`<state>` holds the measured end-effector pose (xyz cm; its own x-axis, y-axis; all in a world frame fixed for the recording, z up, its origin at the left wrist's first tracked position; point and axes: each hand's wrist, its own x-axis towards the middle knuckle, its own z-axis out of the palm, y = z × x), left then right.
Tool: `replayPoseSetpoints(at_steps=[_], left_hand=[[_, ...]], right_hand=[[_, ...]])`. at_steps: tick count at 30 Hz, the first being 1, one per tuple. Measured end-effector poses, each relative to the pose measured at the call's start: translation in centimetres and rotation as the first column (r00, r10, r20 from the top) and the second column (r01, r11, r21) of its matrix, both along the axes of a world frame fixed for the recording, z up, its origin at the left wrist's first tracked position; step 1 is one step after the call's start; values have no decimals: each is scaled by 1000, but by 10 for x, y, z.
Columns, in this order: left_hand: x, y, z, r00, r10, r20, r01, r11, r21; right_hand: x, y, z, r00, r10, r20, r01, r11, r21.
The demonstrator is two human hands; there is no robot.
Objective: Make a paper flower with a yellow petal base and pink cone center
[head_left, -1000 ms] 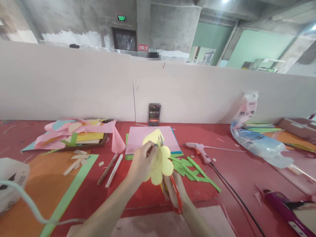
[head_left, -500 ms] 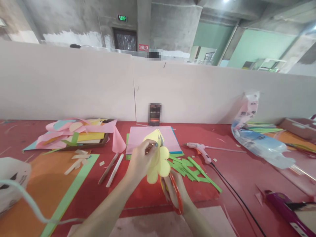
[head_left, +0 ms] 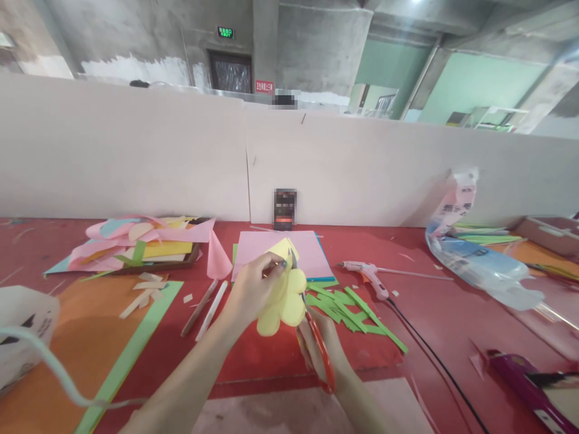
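Note:
Pinched in my left hand (head_left: 259, 283) is a piece of yellow paper (head_left: 293, 307) with rounded, petal-like lobes along its lower and right edges. My right hand (head_left: 322, 340) is closed round the handles of red-handled scissors (head_left: 326, 361). The scissor blades point up and away from me, with their tips at the paper's upper part, close to my left fingertips. Part of the blades is hidden behind the paper. Beyond my hands lies a stack of pink and blue sheets (head_left: 303, 250).
Green paper strips (head_left: 344, 310) lie right of my hands, near a hot glue gun (head_left: 368, 274) with a black cord. To the left are two sticks, a pink paper cone (head_left: 218, 256) and a tray of paper scraps (head_left: 192, 256). A white partition (head_left: 136, 163) stands behind.
The yellow paper has turned and shifted slightly left, its lower lobes swinging away from my right hand. More of the scissor blades shows beside the paper. Both hands keep their hold.

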<state>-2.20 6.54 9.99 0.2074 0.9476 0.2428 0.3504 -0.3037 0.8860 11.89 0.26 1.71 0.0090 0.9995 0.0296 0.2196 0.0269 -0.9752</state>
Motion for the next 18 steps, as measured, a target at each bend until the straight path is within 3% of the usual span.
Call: replayPoseSetpoints(at_steps=[9,18], left_hand=[[-11,7,1,998,-60,-33,59,998,-13],[-7,7,-1,998,-26,-51,30,998,62]], right_hand=[[0,-1,4,999,13,44,-14,1000,14],[-1,-2,7,999,20,43,-21,1000,16]])
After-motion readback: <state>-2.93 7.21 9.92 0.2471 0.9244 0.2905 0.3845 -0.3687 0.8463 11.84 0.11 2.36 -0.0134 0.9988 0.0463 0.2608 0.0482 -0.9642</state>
